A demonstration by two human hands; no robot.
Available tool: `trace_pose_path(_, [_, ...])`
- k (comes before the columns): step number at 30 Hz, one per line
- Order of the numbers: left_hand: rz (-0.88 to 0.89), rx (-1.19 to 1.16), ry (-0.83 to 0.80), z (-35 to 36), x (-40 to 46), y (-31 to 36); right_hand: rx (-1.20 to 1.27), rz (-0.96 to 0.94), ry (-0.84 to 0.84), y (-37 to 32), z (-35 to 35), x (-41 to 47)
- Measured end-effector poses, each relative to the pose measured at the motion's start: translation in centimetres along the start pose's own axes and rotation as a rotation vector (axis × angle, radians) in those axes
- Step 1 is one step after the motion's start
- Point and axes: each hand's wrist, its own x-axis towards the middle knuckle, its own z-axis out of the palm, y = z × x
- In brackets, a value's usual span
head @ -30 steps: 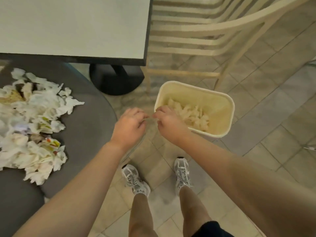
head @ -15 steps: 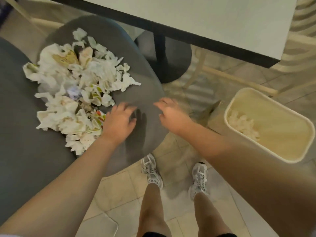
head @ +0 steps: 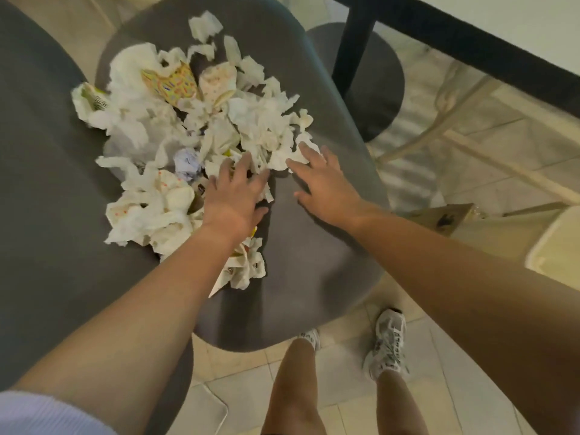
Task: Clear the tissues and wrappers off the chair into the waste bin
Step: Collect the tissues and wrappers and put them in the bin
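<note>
A heap of crumpled tissues [head: 260,127] and wrappers [head: 171,83] lies spread across the grey chair seat [head: 307,246], white for the most part, torn and wadded into loose clumps. Among them a yellow patterned wrapper shows near the far side of the heap, a small bluish-white ball of paper [head: 186,164] sits near the middle, and some pieces with printed spots lie along the near left edge. A few loose scraps lie apart at the far end of the seat.

Only the pale corner of the waste bin [head: 555,249] shows, at the right edge on the tiled floor [head: 339,378], well apart from the heap; what is in it cannot be seen. A brown cardboard piece [head: 442,218] stands just beside it.

The left hand [head: 233,196] lies flat on the near side of the heap, its fingers [head: 243,166] spread and straight, pressing on the paper without gripping any of it. The right hand [head: 320,180] is just beside it, also spread, its fingertips [head: 306,150] touching a white tissue at the right edge of the heap while the palm hovers over or rests on the bare seat; I cannot tell which. Neither hand has taken hold of anything.

A white-topped bench [head: 518,26] with a black edge and black pedestal stands beyond the chair.
</note>
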Motion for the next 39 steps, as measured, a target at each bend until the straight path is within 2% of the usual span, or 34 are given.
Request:
trace_pose_path(6, [0.034, 0.018, -0.012, -0.1, 1.6, -0.4, -0.088, -0.032, -0.085, -0.1, 1.1, 2.6])
trace_pose_path(11, [0.105, 0.074, 0.065, -0.2, 1.8, -0.4, -0.154, -0.088, 0.005, -0.3, 1.2, 2.7])
trace_pose_path(17, [0.177, 0.024, 0.082, -0.2, 1.0, -0.4, -0.025, -0.037, 0.016, -0.1, 1.4, 0.7])
trace_pose_path(21, [0.185, -0.069, 0.328, 0.2, 0.5, -0.7, -0.034, -0.032, -0.015, 0.0, 1.7, -0.1])
trace_pose_path(25, [0.184, -0.103, 0.413, 0.1, -0.1, -0.6, 0.051, -0.051, 0.007, -0.1, 1.7, -1.5])
trace_pose_path(28, [0.178, -0.219, 0.482, -0.2, -0.2, -0.5, 0.146, -0.097, 0.044, -0.2, 1.9, -2.5])
trace_pose_path(32, [0.116, -0.454, 0.494, -0.4, -0.4, -0.6, 0.221, -0.127, 0.088, -0.2, 2.0, -3.6])
trace_pose_path(36, [-0.017, -0.776, 0.484, -1.3, -0.6, -0.6, 0.209, -0.075, 0.058, -0.2, 1.6, -4.2])
trace_pose_path(39, [0.035, -0.804, 0.502, -1.3, -0.4, -0.6, 0.142, 0.004, 0.02, -0.2, 1.1, -4.5])
